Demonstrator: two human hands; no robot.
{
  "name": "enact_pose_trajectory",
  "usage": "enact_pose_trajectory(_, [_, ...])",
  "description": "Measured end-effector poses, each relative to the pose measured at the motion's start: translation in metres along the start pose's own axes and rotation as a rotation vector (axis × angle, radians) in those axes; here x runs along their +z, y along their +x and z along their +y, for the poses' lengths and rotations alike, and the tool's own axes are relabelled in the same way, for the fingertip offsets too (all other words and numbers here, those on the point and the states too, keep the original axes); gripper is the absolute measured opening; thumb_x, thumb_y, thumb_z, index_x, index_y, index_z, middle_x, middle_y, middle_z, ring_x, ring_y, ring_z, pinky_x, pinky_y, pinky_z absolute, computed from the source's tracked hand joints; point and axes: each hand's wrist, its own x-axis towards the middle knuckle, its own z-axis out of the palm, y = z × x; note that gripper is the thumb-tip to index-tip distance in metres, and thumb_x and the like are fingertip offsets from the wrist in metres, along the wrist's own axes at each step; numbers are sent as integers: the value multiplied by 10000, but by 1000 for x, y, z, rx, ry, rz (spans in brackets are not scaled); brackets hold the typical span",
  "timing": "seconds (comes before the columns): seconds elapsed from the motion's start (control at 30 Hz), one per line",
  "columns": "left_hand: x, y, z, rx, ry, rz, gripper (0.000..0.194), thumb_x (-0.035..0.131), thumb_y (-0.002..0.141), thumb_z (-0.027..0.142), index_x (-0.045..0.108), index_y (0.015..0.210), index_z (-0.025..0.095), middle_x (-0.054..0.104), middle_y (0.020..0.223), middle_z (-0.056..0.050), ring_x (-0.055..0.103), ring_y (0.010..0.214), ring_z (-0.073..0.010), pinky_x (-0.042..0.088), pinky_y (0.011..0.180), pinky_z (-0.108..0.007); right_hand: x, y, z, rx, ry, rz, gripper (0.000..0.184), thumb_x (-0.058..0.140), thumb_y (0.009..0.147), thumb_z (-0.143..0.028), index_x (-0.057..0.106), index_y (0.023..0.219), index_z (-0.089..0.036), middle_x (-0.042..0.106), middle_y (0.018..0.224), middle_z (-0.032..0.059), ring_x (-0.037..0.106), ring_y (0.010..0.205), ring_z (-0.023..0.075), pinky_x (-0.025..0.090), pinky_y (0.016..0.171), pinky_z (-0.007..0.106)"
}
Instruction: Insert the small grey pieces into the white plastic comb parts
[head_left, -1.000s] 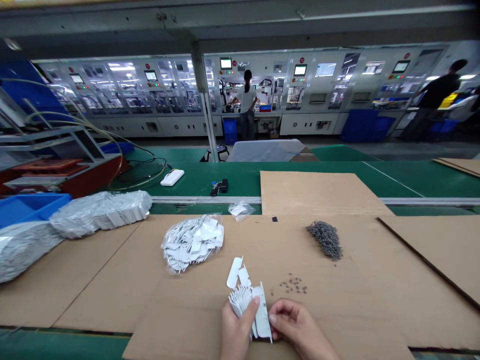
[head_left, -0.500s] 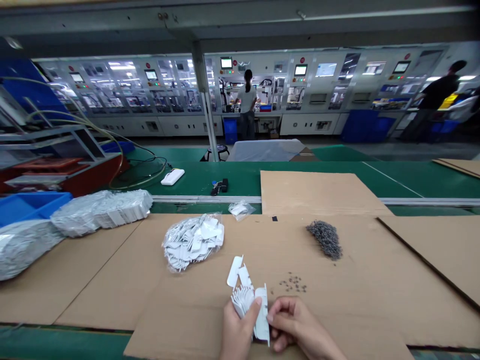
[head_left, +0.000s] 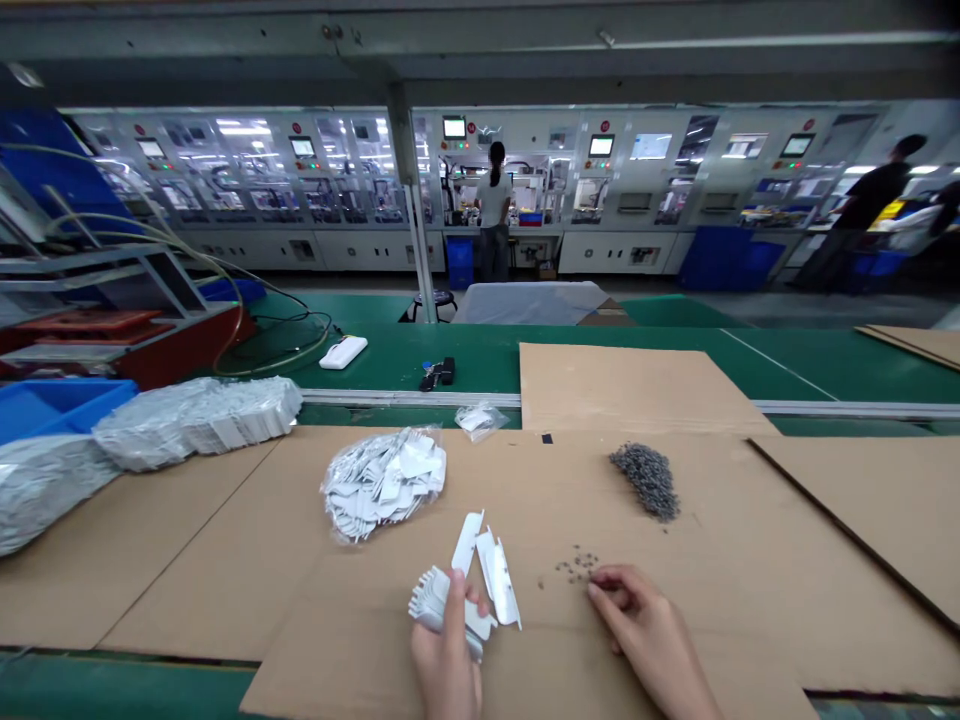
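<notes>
The left hand [head_left: 446, 670] clenches a bunch of white comb-shaped plastic pieces [head_left: 433, 604]. The right hand [head_left: 645, 625] pinches at the edge of a scatter of small dark pellets [head_left: 576, 566]; whether it holds any, I cannot tell. Two white strips [head_left: 486, 570] lie between the hands on the cardboard sheet [head_left: 712, 620]. Farther out on that sheet lie a clear bag of white pieces [head_left: 382, 483] and a heap of dark pellets [head_left: 645, 482].

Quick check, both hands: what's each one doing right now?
Left hand: closed, holding a bundle of white comb-shaped pieces.
Right hand: fingers curled beside the small dark pellets; cannot tell whether it holds one.
</notes>
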Motion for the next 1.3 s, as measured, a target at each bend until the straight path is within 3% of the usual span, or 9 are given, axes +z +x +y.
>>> enact_pose_trajectory(0.1, [4,-3,8,-109,-97,-106,196,604,695,319,502,757,164,502,594,27,473,482,-92,407,464,-204,6,2,-8,-113,-147,-9,133,546,711,-323,586,781,-217,579,796,37,553,635,177,434,618,285])
enact_pose_trajectory(0.2, [8,-8,13,-185,-125,-201,202,590,689,317,531,784,148,521,606,9,493,503,-102,419,471,-209,13,5,-14,-148,-192,-18,117,513,732,-313,595,751,-232,577,813,38,563,736,196,424,683,290])
enact_pose_trajectory(0.47, [12,-12,-1,-203,218,-124,386,699,536,365,549,762,91,632,620,-87,589,492,-213,499,457,-323,-5,5,-5,-35,-43,11,189,477,759,-390,565,797,-227,627,715,28,580,632,184,451,591,260])
enact_pose_trajectory(0.63, [11,-10,-5,-225,231,-107,450,716,494,403,559,781,94,640,619,-92,606,508,-247,497,430,-329,-16,-2,-9,-109,-83,81,177,508,743,-379,589,800,-232,640,792,40,586,662,190,461,633,263])
enact_pose_trajectory(0.83, [4,-4,-6,-167,268,-65,415,731,491,364,592,772,93,639,643,-66,603,578,-217,492,500,-278,-16,-6,-10,-159,-85,67,128,539,736,-341,593,802,-245,641,827,28,592,724,187,463,683,249])
enact_pose_trajectory(1.03, [7,-5,1,-134,272,-77,411,733,508,326,615,826,93,655,846,-111,584,835,-259,472,705,-292,-15,-8,-17,-177,56,19,127,532,745,-324,601,764,-219,620,827,58,561,799,214,443,728,278])
enact_pose_trajectory(1.17, [9,-7,4,-126,273,-105,370,722,536,306,614,822,97,656,831,-103,578,858,-262,461,738,-302,-15,-6,-22,-158,179,-52,152,544,730,-341,605,713,-203,602,798,72,551,794,221,459,676,273])
enact_pose_trajectory(1.3, [11,-8,5,-135,272,-54,370,737,501,313,618,779,99,660,803,-101,587,827,-266,471,702,-297,-11,-3,-18,-140,198,-66,159,564,709,-349,607,698,-196,589,786,70,547,782,219,455,659,268])
